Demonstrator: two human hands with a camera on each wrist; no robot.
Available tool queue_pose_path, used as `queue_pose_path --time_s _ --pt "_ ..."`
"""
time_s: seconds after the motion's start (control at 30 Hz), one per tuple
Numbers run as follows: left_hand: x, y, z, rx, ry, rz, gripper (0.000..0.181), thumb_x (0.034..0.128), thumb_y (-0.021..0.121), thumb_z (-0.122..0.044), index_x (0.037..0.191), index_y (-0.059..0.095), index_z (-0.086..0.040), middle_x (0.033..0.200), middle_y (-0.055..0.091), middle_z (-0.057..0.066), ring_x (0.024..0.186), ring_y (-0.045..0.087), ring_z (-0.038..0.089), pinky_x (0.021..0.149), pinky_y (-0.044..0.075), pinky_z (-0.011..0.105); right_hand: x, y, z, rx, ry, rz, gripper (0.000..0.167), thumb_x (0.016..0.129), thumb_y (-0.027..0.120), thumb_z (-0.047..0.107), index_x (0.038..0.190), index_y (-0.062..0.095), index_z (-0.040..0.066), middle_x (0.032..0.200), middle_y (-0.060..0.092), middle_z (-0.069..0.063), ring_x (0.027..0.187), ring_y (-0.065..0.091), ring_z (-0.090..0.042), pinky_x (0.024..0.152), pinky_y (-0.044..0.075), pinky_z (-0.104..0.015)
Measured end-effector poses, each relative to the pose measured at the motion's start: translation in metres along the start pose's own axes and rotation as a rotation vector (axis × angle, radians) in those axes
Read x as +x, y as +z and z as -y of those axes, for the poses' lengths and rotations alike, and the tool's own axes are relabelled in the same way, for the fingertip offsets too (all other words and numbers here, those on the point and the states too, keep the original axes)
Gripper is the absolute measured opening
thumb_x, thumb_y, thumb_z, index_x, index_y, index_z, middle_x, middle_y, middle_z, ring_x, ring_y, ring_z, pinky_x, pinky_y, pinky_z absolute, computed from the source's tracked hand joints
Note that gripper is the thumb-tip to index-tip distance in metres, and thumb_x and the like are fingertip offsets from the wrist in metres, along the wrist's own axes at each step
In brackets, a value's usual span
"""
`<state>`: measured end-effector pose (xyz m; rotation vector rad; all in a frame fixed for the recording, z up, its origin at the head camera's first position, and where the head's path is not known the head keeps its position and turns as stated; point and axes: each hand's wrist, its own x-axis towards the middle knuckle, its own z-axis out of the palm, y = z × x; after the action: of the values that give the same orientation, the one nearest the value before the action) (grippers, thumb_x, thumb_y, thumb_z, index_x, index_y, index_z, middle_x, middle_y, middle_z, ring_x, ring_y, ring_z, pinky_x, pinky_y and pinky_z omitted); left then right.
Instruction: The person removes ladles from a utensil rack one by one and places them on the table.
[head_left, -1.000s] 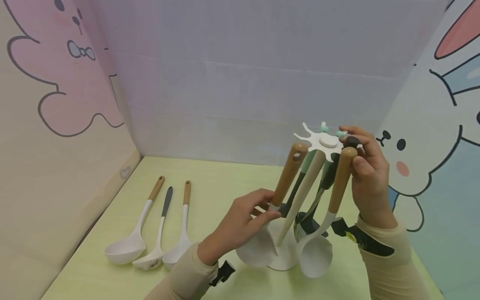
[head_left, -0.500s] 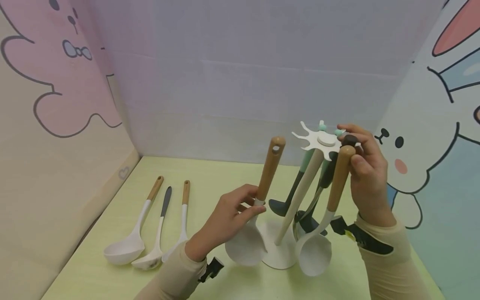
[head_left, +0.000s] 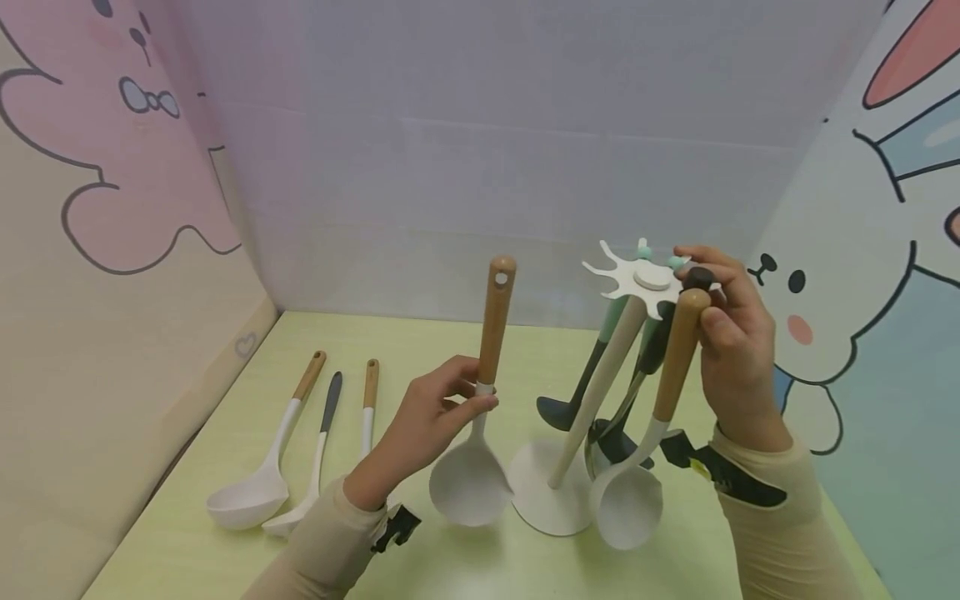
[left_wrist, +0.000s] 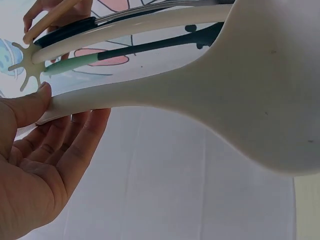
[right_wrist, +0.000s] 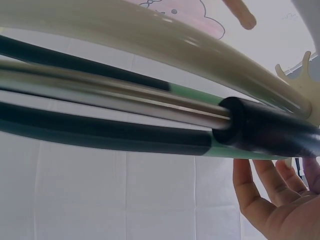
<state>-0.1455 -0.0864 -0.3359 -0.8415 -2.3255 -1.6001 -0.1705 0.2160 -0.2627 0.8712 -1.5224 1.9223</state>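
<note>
Wears a beige left sleeve (head_left: pixel 322 533) and a matching right sleeve (head_left: pixel 780 533), long, close-fitting and creased. Carries a small, angular black device (head_left: pixel 397 527) near the end of the left; bears a black strap (head_left: pixel 750 487) with a yellow patch (head_left: pixel 701 471) across the right, beside a black block (head_left: pixel 677 448).

The desk (head_left: pixel 420 337) in front of me is a pale yellow-green. Over on its left side three tools lie in a row, well apart from the rest: a white ladle (head_left: pixel 247 500) outermost, then a grey-handled tool (head_left: pixel 332 408), then a wood-handled one (head_left: pixel 371 387). All their handles point toward the desk's far edge, and a sleeve (head_left: pixel 322 542) hides the third one's head from view, and part of the second's. Right of the middle, a white stand (head_left: pixel 551 500) rests on its round base.
</note>
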Motion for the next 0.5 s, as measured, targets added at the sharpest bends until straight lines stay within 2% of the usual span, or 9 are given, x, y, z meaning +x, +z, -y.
queue_pose_path --time_s 0.33,0.5 --pt "0.004 -0.019 0.014 -0.006 -0.047 -0.03 0.026 0.0923 0.069 -0.003 0.117 0.06 -0.002 0.094 0.072 0.011 0.079 0.071 0.021 0.065 0.06 0.033 -0.001 0.0 0.002 -0.012 0.002 0.0 0.029 0.087 0.063 0.013 0.112 0.066 -0.001 0.132 0.052 -0.016 0.107 0.054 -0.028 0.085 0.039 -0.031" --pt "0.006 -0.024 0.023 -0.021 -0.095 -0.03 0.026 0.0937 0.068 -0.003 0.118 0.059 0.0 0.097 0.069 0.013 0.084 0.071 0.025 0.068 0.06 0.033 0.0 0.001 0.001 -0.004 -0.002 -0.001 0.028 0.087 0.063 0.013 0.111 0.066 -0.002 0.131 0.053 -0.016 0.105 0.055 -0.027 0.084 0.04 -0.03"
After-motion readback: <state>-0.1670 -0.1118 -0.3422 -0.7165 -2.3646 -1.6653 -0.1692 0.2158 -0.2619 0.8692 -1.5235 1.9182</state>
